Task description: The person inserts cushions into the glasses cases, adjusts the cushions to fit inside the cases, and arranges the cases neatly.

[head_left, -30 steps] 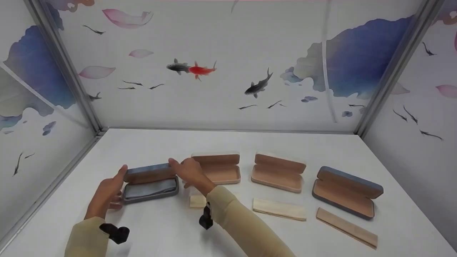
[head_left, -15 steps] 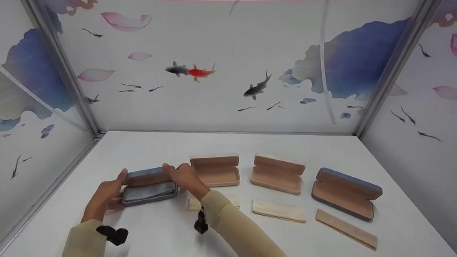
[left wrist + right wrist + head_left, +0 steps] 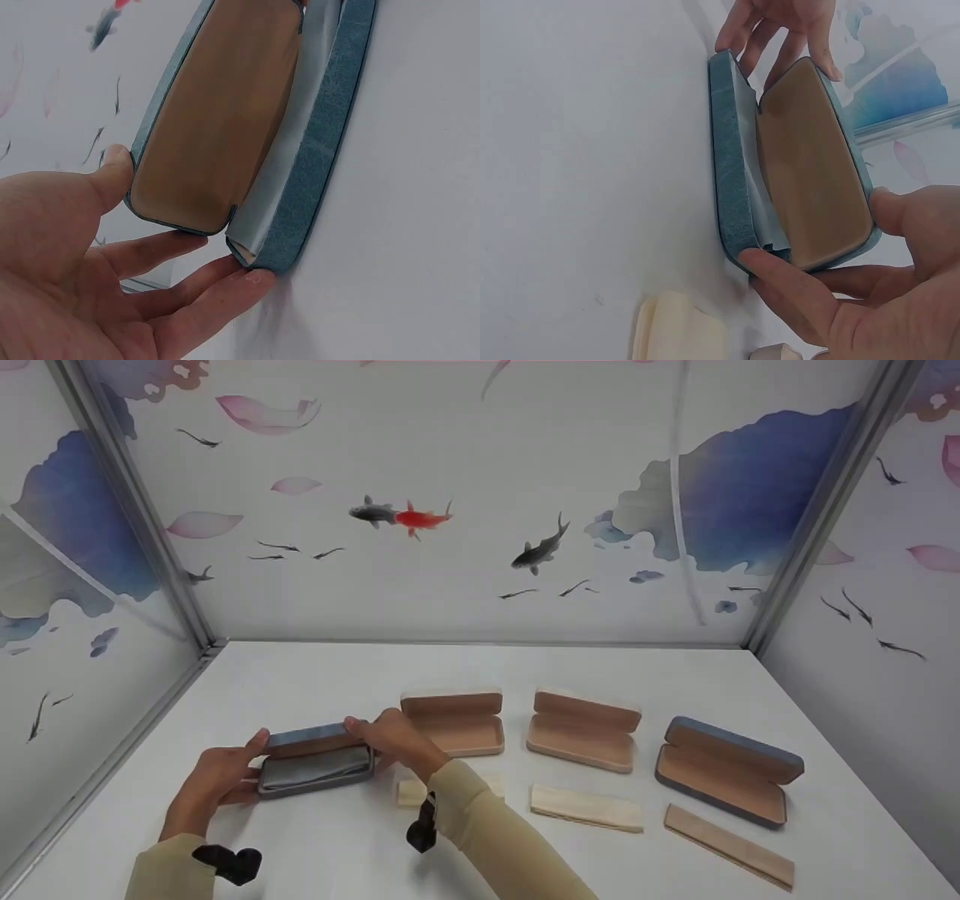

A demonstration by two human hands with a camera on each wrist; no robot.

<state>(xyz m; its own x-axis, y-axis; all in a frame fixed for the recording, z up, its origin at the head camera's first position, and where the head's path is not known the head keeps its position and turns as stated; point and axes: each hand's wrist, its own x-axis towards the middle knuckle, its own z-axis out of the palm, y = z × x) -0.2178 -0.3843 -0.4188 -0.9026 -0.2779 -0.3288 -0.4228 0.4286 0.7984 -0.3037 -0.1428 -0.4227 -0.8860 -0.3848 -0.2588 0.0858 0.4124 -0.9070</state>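
A blue-grey glasses case (image 3: 315, 791) stands at the left of the table with its lid (image 3: 217, 112) partly raised. The lid's lining is brown. A folded grey-blue cloth (image 3: 315, 769) lies in the case's base. My left hand (image 3: 212, 780) holds the case's left end, thumb at the lid's edge and fingertips at the base. At the other end my right hand (image 3: 405, 742) holds it the same way, its thumb (image 3: 885, 210) on the lid's edge and a finger along the base corner. Both ends of the case are visible in the right wrist view.
Two cream cases (image 3: 454, 735) (image 3: 581, 741) and another blue-grey case (image 3: 727, 784) stand raised-lidded to the right. Before them lie cream folded cloths (image 3: 585, 808) and a tan one (image 3: 727, 844). My right forearm covers part of the nearest cream cloth (image 3: 411, 793). Printed panels surround the table.
The lid of the held case has tilted forward and down a little, with both hands keeping their hold. The head view has shifted slightly. The other cases and cloths have stayed put.
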